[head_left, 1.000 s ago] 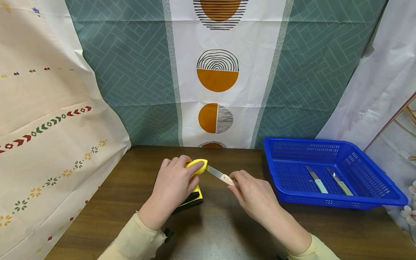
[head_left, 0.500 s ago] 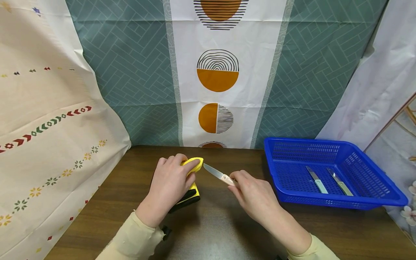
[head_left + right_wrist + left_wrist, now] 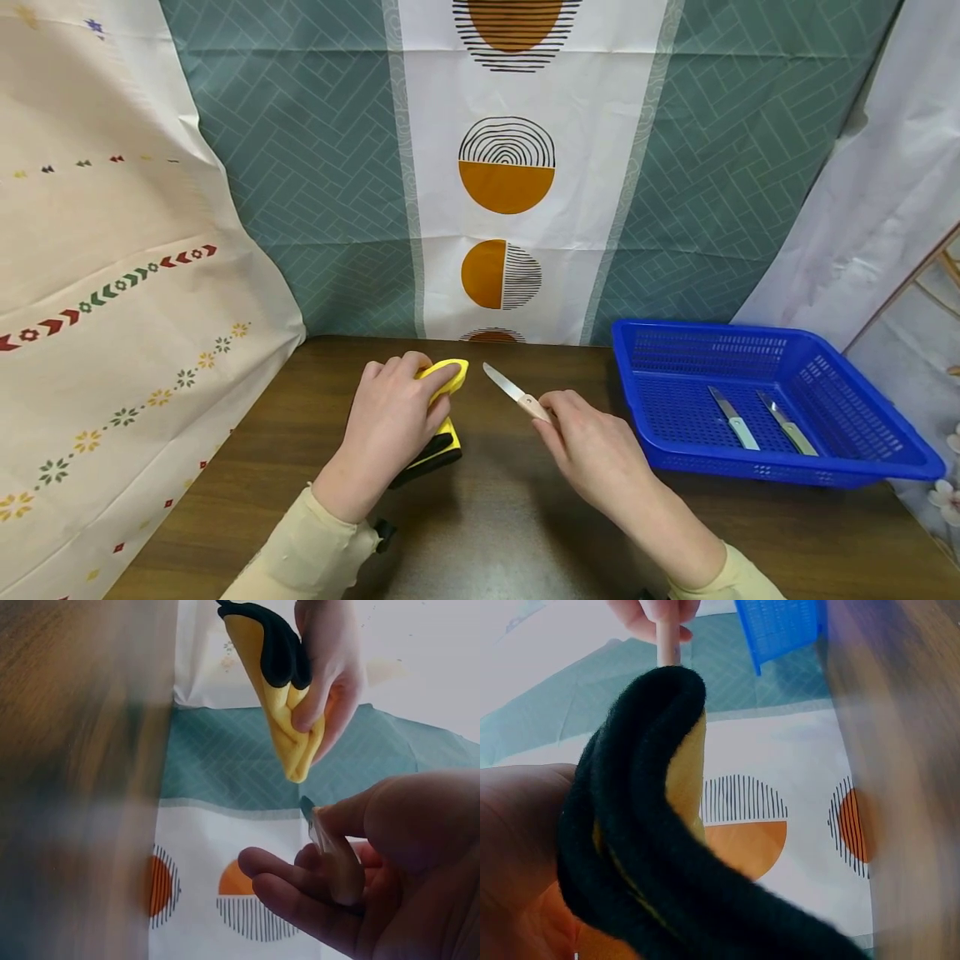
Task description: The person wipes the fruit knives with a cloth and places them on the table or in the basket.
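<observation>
A folded yellow cloth with black edging (image 3: pixel 457 377) is pinched in my left hand (image 3: pixel 393 412), thumb and fingers on either side of its fold. In the left wrist view the thick black edge of the cloth (image 3: pixel 649 765) fills the middle. My right hand (image 3: pixel 596 446) grips a small knife (image 3: pixel 534 407) by its pale pink handle. The blade points up and to the left, just right of the cloth and apart from it. Seen from the right wrist, the knife handle (image 3: pixel 341 870) lies between thumb and fingers, with the cloth (image 3: pixel 281 724) beyond the blade tip.
A blue plastic basket (image 3: pixel 750 468) stands on the right of the brown wooden table (image 3: pixel 495 533). Inside lie a knife with a light blue handle (image 3: pixel 742 432) and one with a green handle (image 3: pixel 798 437). Patterned cloth hangings (image 3: pixel 337 167) surround the table.
The blade has come out of the cloth's fold as my left hand drew a little to the left. My right hand has tilted the knife tip upward.
</observation>
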Available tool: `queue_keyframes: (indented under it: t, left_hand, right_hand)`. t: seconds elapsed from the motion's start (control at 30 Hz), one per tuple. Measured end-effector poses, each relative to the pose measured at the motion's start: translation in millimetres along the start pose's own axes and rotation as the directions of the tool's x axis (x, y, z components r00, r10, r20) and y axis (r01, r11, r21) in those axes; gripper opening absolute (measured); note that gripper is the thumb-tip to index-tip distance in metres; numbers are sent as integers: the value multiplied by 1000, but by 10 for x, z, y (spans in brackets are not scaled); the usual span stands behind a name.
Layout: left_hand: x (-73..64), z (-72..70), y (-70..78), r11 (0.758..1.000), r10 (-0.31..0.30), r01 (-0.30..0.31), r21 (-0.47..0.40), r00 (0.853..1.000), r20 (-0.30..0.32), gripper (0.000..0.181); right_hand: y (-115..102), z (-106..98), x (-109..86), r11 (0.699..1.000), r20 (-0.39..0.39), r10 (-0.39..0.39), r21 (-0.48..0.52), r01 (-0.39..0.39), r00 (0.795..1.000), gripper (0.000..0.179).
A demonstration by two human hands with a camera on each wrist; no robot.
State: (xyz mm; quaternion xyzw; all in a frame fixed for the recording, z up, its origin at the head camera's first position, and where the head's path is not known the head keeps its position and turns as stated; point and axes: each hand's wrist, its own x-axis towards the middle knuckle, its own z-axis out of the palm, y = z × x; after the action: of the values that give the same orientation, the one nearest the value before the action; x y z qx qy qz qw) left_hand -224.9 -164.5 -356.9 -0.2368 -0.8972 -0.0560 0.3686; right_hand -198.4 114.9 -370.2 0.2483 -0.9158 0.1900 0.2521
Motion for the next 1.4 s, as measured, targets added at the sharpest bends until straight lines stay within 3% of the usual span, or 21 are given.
queue_keyframes:
  t: [0.33, 0.93, 1.2, 1.4]
  left_hand:
    - [13, -40, 6, 1000, -8, 8, -17, 1000, 0, 34]
    - [24, -134, 17, 999, -16, 16, -38, 1000, -7, 36]
    - [46, -171, 7, 998, -20, 18, -55, 1000, -23, 34]
    - [37, -143, 45, 998, -11, 10, -69, 1000, -17, 34]
  right_hand:
    - [24, -89, -10, 998, -60, -25, -54, 22, 998, 15]
    - [71, -317, -16, 992, -71, -20, -130, 11, 997, 17]
    - [218, -484, 22, 984, -95, -42, -178, 24, 995, 16]
    - [402, -607, -68, 969, -127, -83, -240, 51, 988, 18]
